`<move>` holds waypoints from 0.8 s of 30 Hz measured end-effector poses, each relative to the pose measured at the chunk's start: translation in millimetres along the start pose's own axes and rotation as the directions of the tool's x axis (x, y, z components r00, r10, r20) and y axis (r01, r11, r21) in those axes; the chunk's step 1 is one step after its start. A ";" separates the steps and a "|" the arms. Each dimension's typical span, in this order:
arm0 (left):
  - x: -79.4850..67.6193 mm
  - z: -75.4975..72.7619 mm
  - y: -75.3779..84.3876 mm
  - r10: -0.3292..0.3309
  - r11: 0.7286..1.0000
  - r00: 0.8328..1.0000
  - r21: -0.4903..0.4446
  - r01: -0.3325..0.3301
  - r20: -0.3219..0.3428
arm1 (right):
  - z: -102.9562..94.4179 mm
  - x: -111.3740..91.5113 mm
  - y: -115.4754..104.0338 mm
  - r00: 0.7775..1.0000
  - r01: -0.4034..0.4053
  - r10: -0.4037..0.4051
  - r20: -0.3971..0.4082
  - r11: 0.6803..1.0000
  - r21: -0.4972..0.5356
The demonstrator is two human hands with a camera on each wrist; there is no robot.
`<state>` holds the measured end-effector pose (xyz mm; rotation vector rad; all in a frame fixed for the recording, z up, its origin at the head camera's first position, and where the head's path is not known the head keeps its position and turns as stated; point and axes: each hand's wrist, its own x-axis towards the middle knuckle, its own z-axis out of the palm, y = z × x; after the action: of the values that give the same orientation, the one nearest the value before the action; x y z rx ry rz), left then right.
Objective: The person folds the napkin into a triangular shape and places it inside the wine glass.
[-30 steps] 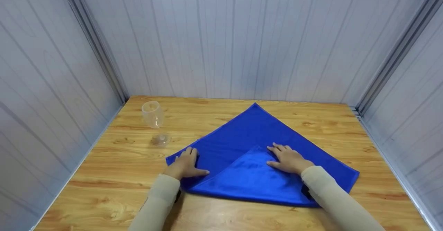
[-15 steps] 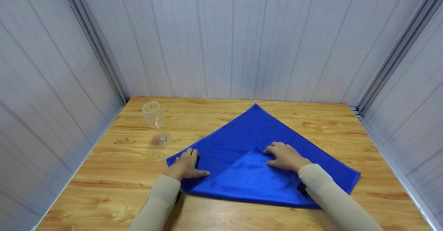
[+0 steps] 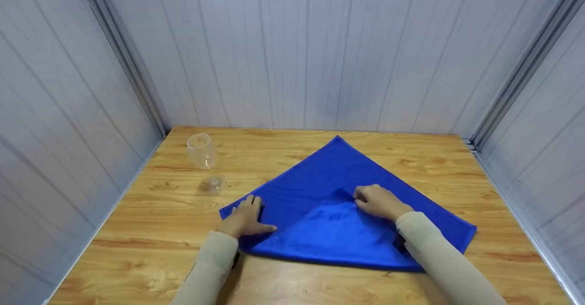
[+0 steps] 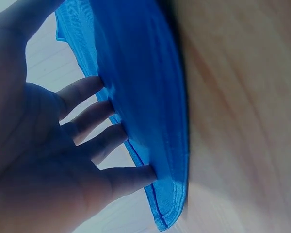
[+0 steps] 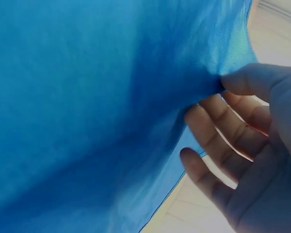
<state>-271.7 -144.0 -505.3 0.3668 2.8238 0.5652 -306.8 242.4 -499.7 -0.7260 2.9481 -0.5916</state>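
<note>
A blue cloth (image 3: 315, 172) lies on the table, its near part folded over so a shinier flap shows on top. My left hand (image 3: 244, 218) rests on the cloth's left corner with fingers spread; in the left wrist view its fingertips (image 4: 144, 175) touch the fabric near the hemmed edge. With thumb and curled fingers, my right hand (image 3: 378, 201) pinches the edge of the folded flap (image 3: 338, 232), which is slightly raised there. In the right wrist view the thumb (image 5: 242, 81) presses the blue fabric against the fingers.
A clear stemmed glass (image 3: 201, 152) stands upright at the back left of the wooden table (image 3: 151, 232), beyond my left hand. Pale panelled walls (image 3: 292, 58) enclose the table at the back and both sides.
My right hand has curled its fingers from lying flat and now pinches the flap's edge, lifting it slightly. The left hand has stayed in place.
</note>
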 end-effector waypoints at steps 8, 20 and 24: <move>-0.8 -1.2 -2.9 0.028 1.000 1.000 0.003 -0.028 0.003 | -3.3 15.3 -4.9 0.990 0.001 0.010 -0.141 0.997 0.076; 3.0 -1.4 -0.9 0.015 0.999 1.000 0.028 -0.016 0.011 | -10.7 38.5 -1.1 0.948 -0.041 0.078 -0.309 0.991 0.125; 1.8 -1.9 -0.7 0.044 0.999 0.999 0.026 -0.043 -0.012 | -7.6 46.8 1.8 0.934 -0.066 0.120 -0.337 0.984 0.166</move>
<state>-274.1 -144.8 -504.2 0.4319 2.8440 0.5421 -350.2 225.2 -491.4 -0.5077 3.1776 -1.0200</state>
